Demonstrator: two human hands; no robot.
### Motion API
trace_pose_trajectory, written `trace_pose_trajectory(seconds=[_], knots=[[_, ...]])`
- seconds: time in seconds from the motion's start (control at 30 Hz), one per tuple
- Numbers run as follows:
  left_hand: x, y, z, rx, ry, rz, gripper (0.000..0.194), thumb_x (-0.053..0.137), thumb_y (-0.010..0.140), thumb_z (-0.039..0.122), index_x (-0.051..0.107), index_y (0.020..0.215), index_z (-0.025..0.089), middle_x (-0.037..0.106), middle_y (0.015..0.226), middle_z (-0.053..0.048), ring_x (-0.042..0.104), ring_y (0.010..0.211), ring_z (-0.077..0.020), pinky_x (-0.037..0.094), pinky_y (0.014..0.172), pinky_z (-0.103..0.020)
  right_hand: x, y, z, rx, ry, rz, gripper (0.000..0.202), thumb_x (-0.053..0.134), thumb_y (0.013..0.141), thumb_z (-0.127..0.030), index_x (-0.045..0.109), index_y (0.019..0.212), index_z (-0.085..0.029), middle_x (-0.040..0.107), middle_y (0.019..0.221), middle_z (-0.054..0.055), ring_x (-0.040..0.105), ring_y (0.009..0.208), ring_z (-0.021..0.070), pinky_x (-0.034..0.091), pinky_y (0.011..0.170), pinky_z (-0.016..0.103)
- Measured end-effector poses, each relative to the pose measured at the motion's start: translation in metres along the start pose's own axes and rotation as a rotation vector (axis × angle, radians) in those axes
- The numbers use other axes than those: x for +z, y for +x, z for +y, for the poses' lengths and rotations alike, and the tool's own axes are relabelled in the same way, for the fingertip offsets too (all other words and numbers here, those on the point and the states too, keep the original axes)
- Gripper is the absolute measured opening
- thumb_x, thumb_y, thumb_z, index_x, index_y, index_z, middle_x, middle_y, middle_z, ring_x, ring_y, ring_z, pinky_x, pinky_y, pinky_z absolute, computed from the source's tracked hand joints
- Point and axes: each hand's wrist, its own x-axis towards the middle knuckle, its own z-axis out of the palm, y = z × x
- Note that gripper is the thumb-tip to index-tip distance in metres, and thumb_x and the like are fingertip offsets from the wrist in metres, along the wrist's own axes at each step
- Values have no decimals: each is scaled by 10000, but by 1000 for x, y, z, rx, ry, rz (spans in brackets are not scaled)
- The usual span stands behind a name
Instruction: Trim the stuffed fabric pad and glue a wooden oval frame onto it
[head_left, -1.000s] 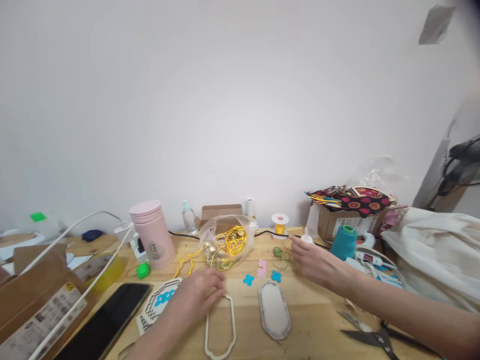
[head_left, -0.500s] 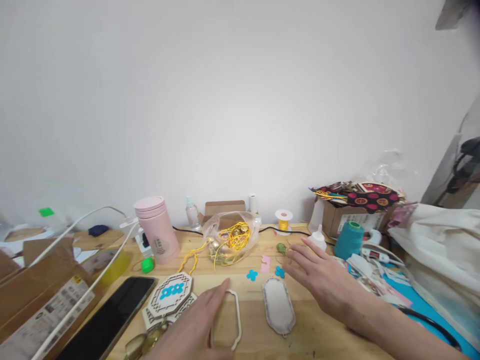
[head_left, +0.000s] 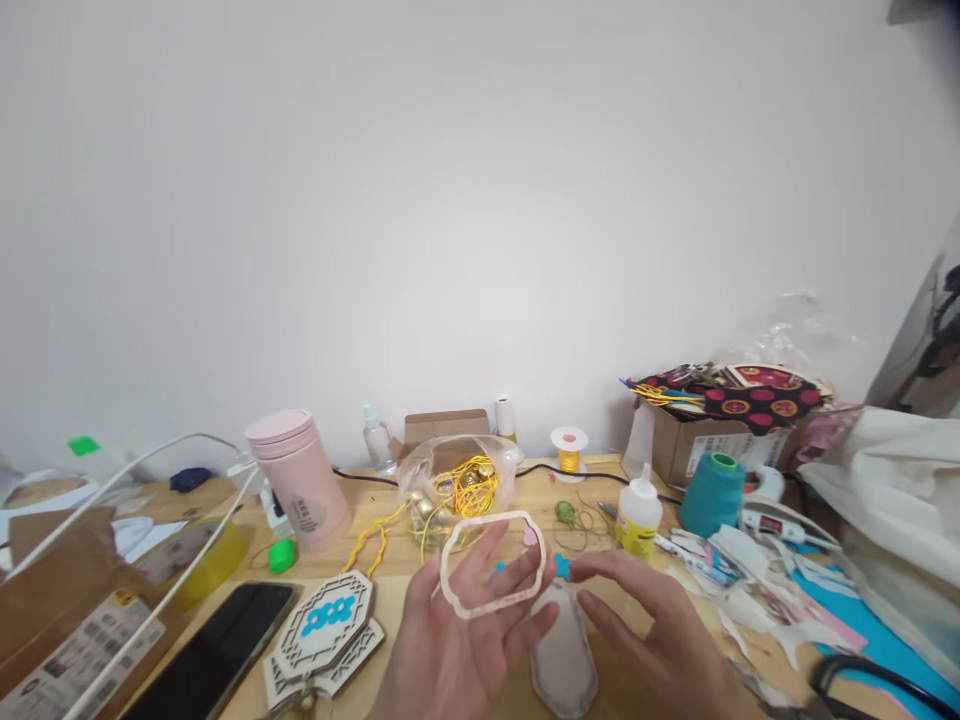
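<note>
A thin pale wooden frame (head_left: 447, 575) is held up over the table in my left hand (head_left: 465, 645). The palm faces up, the thumb lies at the frame's left edge, and the fingers are seen through its opening. To the right is my right hand (head_left: 656, 625), its fingers apart and bent. Its index fingertip is close to a small blue flower-shaped piece (head_left: 562, 567); whether they touch I cannot tell. Under and between the hands lies an elongated pale plaque (head_left: 564, 655). A pink piece (head_left: 531, 537) and another blue one (head_left: 498, 569) show through the frame.
Octagonal lattice pieces with blue flowers (head_left: 328, 620) lie left, beside a black phone (head_left: 214, 650) and pink tumbler (head_left: 300, 480). Behind are a bag with yellow cord (head_left: 465, 485) and a glue bottle (head_left: 638, 520). Teal thread (head_left: 712, 497) and paper scraps (head_left: 742, 570) are right.
My left hand has lifted the wooden frame off the table and turned palm up. My right hand has drawn back from near the glue bottle towards the frame. The view has shifted slightly.
</note>
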Motion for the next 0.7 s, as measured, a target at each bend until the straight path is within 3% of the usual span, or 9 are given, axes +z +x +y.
trace_pose_trajectory(seconds=[0.1, 0.23, 0.33, 0.4, 0.47, 0.53, 0.63, 0.7], knots=[[3, 0, 0, -82, -216, -74, 718, 377, 674, 627, 457, 1196, 141, 551, 1196, -128, 460, 1139, -272, 278, 992, -427, 1, -7, 6, -11, 5, -8, 135, 496, 791, -217, 569, 902, -238, 677, 817, 8, 629, 754, 150, 515, 664, 245], [0, -1, -5, -85, -127, -80, 820, 334, 651, 650, 332, 1272, 113, 520, 1231, -140, 458, 1143, -274, 290, 991, -433, -2, -4, 21, -76, -43, -48, 153, 466, 796, -187, 563, 907, -230, 668, 793, 26, 625, 723, 162, 516, 626, 267], [-1, 1, -6, -74, 247, 8, 966, 315, 626, 691, 99, 1345, 85, 489, 1250, -179, 466, 1137, -272, 326, 976, -416, -8, 5, 30, -129, -140, -20, 163, 454, 805, -176, 562, 916, -226, 662, 785, 38, 617, 713, 171, 504, 619, 289], [-1, 1, -5, -15, 650, 11, 1024, 486, 599, 606, -9, 1355, 126, 492, 1241, -173, 454, 1148, -260, 322, 980, -404, -14, 11, 30, -186, -168, 27, 164, 452, 808, -167, 560, 921, -218, 654, 766, 41, 609, 704, 173, 492, 608, 290], [0, -1, -4, 84, 978, -20, 1075, 655, 537, 406, -5, 1358, 195, 454, 1280, -134, 364, 1213, -253, 246, 1022, -417, -18, 15, 24, -197, -152, 77, 152, 464, 807, -162, 558, 914, -213, 654, 767, 38, 607, 712, 169, 485, 617, 283], [2, -2, -4, 109, 1228, -43, 1017, 659, 548, 269, 46, 1358, 225, 337, 1368, -112, 275, 1258, -261, 181, 1042, -444, -19, 17, 17, -149, -115, 98, 140, 486, 803, -170, 555, 917, -214, 664, 806, 32, 611, 751, 163, 482, 658, 275], [4, 0, -12, 140, 1532, -127, 989, 618, 578, 241, 14, 1360, 194, 284, 1390, -156, 258, 1258, -302, 232, 1008, -497, -15, 13, 12, -68, -69, 98, 153, 506, 801, -187, 551, 943, -220, 672, 839, 21, 617, 781, 155, 479, 698, 268], [2, 3, -19, 184, 1618, -158, 984, 607, 586, 245, 5, 1361, 179, 293, 1380, -180, 249, 1256, -332, 255, 985, -526, -12, 8, 14, -25, -51, 93, 160, 506, 803, -192, 550, 953, -227, 673, 827, 13, 620, 774, 154, 480, 703, 270]])
